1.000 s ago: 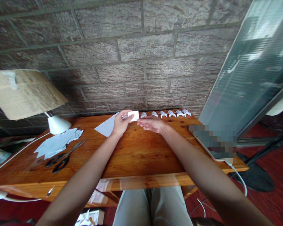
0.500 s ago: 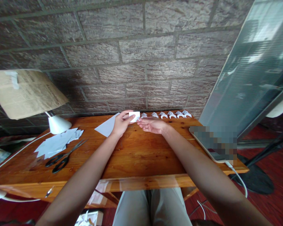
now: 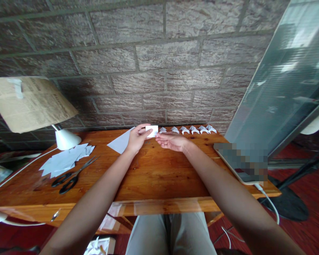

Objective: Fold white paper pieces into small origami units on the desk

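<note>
My left hand (image 3: 137, 139) pinches a small folded white paper (image 3: 152, 130) above the far middle of the wooden table (image 3: 154, 177). My right hand (image 3: 170, 140) lies just right of it, palm up, fingers stretched and fingertips touching the paper's lower edge. A larger white sheet (image 3: 120, 143) lies flat on the table behind my left hand. A row of several small folded white paper figures (image 3: 191, 129) stands along the far edge by the brick wall, right of my hands.
Black scissors (image 3: 73, 175) and a pile of white paper pieces (image 3: 65, 160) lie at the left. A white lamp (image 3: 64, 139) with a paper-covered shade (image 3: 29, 102) stands at the far left. A blurred flat device (image 3: 241, 161) with a cable rests at the right edge, below a glass panel.
The small paper looks slightly narrower in my left hand, and my right fingertips have closed in on its lower edge. Both arms have hardly shifted.
</note>
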Demonstrator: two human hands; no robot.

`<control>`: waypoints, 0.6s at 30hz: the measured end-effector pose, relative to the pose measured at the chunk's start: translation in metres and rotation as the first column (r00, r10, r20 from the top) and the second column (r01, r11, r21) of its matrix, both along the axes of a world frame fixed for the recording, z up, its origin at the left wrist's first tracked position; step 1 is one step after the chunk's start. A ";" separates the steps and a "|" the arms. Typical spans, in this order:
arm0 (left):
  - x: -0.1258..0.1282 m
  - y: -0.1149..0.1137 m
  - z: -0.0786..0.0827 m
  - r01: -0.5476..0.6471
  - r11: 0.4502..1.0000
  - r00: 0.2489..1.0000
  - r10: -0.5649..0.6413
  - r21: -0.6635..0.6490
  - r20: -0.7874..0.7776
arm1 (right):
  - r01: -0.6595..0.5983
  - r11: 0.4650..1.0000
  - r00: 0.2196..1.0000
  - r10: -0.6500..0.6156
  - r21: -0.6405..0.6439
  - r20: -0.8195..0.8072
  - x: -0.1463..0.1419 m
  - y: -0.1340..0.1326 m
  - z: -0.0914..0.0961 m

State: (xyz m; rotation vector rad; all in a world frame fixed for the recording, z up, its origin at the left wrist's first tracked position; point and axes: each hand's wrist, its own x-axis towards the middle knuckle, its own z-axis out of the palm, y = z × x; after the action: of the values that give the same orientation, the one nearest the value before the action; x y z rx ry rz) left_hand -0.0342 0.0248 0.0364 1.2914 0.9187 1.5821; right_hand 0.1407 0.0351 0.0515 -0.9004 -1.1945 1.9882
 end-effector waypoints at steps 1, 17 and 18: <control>0.000 0.000 0.000 -0.003 1.000 1.000 0.003 0.001 -0.002 | -0.003 1.000 1.000 0.003 -0.001 -0.003 0.000 0.000 0.000; -0.001 0.001 -0.001 -0.004 1.000 1.000 0.003 0.024 0.010 | -0.053 0.999 0.990 0.053 0.005 -0.129 0.002 0.008 -0.009; -0.001 0.001 0.000 -0.006 1.000 1.000 0.005 0.025 0.013 | -0.057 0.998 0.988 0.056 0.003 -0.140 0.002 0.008 -0.009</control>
State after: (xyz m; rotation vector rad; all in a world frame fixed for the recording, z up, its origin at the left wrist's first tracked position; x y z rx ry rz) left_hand -0.0353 0.0257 0.0360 1.2953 0.8977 1.6089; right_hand 0.1427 0.0429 0.0421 -0.7210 -1.1509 2.0607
